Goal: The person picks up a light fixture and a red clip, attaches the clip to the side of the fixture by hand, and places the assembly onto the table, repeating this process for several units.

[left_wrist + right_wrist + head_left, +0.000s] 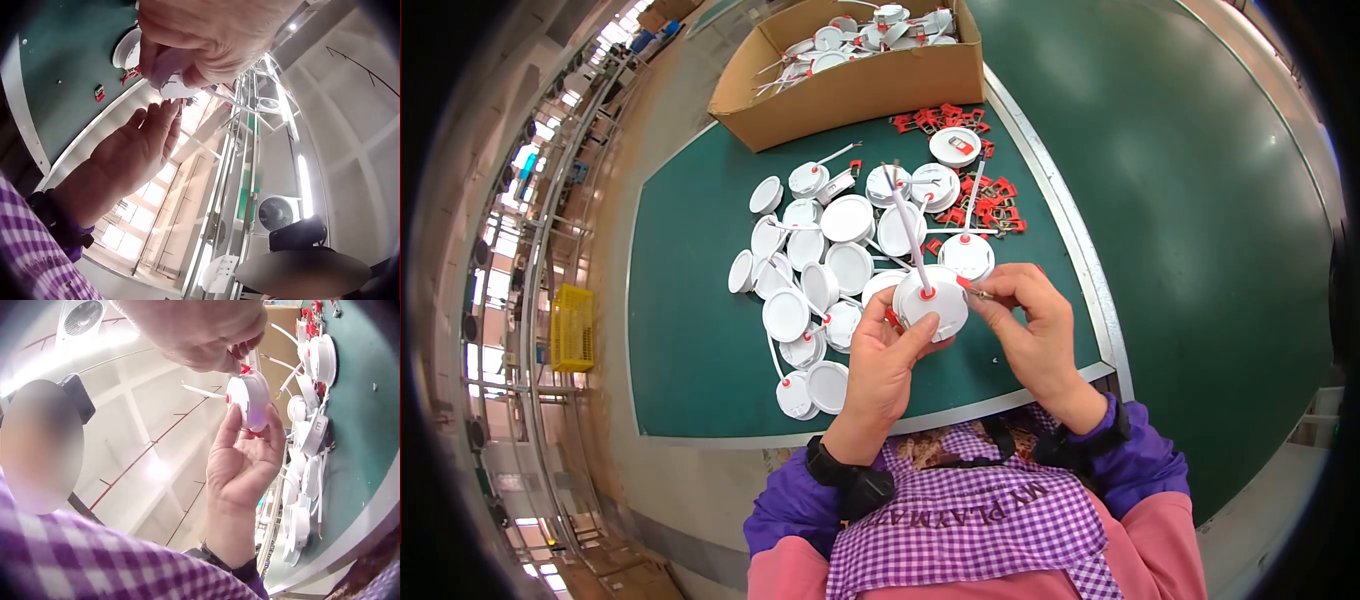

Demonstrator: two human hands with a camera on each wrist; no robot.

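My left hand (pixel 882 362) grips a round white downlight (pixel 946 306) by its rim, thumb lying across its back face. A white cable rises from a red grommet on that face. With thumb and fingertips, my right hand (pixel 1042 328) pinches a small red spring clip (pixel 966 283) right at the lamp's right edge. In the right wrist view, the clip (pixel 245 369) sits at the top of the downlight (pixel 251 403), and a second red piece shows at its lower rim, partly behind the left fingers. The left wrist view shows both hands meeting at the lamp.
Several more white downlights (pixel 848 218) lie in a cluster on the green table, some with cables up. Loose red clips (pixel 998 205) are piled at the right of them, near a metal edge strip (pixel 1055 205). A cardboard box (pixel 850 95) full of lamps stands behind.
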